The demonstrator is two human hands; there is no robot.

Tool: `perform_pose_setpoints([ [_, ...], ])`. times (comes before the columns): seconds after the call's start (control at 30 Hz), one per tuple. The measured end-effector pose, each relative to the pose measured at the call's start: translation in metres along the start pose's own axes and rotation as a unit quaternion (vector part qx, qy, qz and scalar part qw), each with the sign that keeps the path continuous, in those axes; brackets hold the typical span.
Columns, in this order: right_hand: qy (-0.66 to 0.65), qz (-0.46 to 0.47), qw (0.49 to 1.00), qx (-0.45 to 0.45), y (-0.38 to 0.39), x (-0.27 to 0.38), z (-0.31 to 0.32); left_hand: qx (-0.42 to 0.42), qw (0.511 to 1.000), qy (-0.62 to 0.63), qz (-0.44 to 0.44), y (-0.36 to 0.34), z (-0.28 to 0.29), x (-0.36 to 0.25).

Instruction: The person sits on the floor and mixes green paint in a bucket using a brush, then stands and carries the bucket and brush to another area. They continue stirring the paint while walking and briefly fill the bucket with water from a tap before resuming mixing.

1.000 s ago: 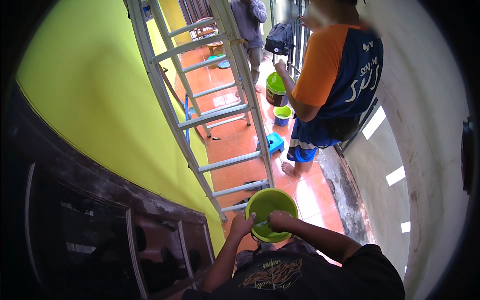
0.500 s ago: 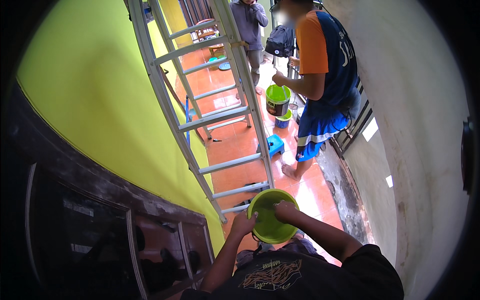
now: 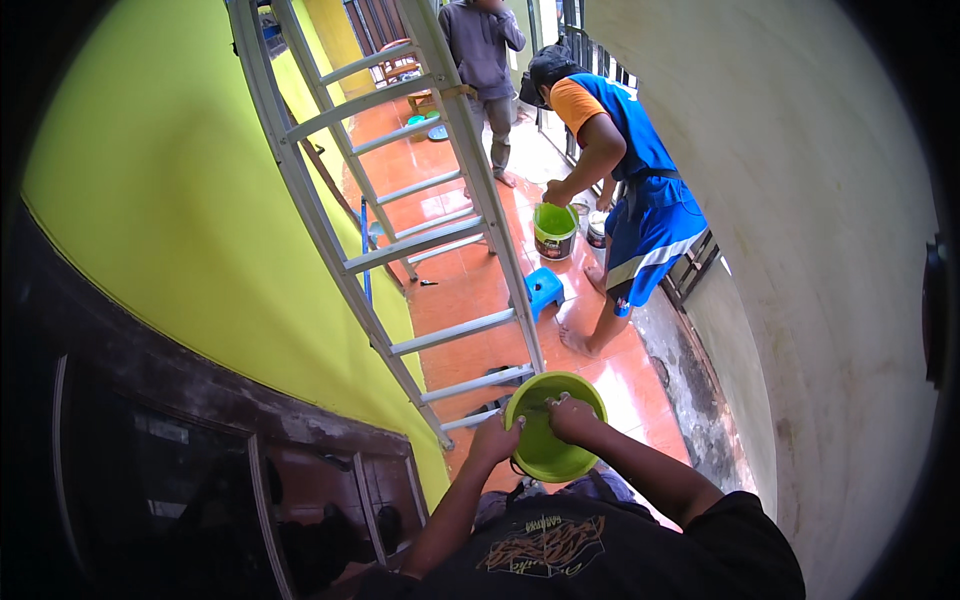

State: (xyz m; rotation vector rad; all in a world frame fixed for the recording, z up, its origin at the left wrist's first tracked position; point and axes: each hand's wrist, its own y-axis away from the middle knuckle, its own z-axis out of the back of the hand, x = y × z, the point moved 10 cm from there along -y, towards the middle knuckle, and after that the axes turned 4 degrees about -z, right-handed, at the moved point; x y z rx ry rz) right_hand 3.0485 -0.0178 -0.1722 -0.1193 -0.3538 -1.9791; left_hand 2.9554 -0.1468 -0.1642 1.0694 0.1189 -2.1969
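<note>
A lime-green bucket (image 3: 555,378) is held in front of my body, its open top facing up. My left hand (image 3: 497,437) grips its left rim with the thumb on the inner side. My right hand (image 3: 572,419) is over the inside of the bucket, its fingers closed; whatever they may hold is hidden or too small to name. Greenish contents (image 3: 545,450) show in the bucket below that hand. Light smears mark the fingers of both hands.
An aluminium stepladder (image 3: 430,238) stands just ahead, beside the yellow-green wall (image 3: 150,200). Beyond it are a blue step stool (image 3: 545,289) and a co-worker (image 3: 650,190) bending over a green-and-black bucket (image 3: 554,246). Another person (image 3: 482,60) stands farther back. A pale wall (image 3: 790,200) rises at right.
The co-worker has bent down and lowered the green-and-black bucket to floor level. My bucket has shifted slightly right and up in view, with both hands staying at it.
</note>
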Motion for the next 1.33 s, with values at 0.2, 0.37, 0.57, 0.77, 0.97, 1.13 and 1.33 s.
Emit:
perform_pose_setpoints([
  [0.2,-0.029,-0.054,0.985,0.159,0.006,-0.026,-0.024,-0.006,0.997,0.071,0.018,-0.012,0.001,0.012],
  [0.37,-0.022,-0.049,0.99,0.131,0.0,-0.021,-0.006,0.02,0.997,0.067,0.027,-0.014,-0.001,0.009],
  [0.57,-0.056,-0.049,0.997,0.023,-0.013,-0.001,0.001,0.009,0.995,0.094,0.022,-0.012,0.006,0.004],
  [0.77,-0.054,-0.015,0.975,0.213,0.013,0.028,-0.039,-0.006,0.996,0.083,0.039,-0.007,0.022,0.013],
  [0.97,-0.088,-0.003,0.988,0.129,-0.001,0.021,-0.017,0.012,0.996,0.073,0.047,-0.004,0.026,0.03],
  [1.13,-0.047,-0.026,0.998,0.027,-0.018,0.009,-0.005,0.019,0.996,0.082,0.041,-0.001,0.029,0.027],
  [1.33,-0.021,-0.044,0.979,0.197,0.0,-0.004,-0.046,-0.002,0.997,0.078,0.025,0.002,0.038,0.024],
])
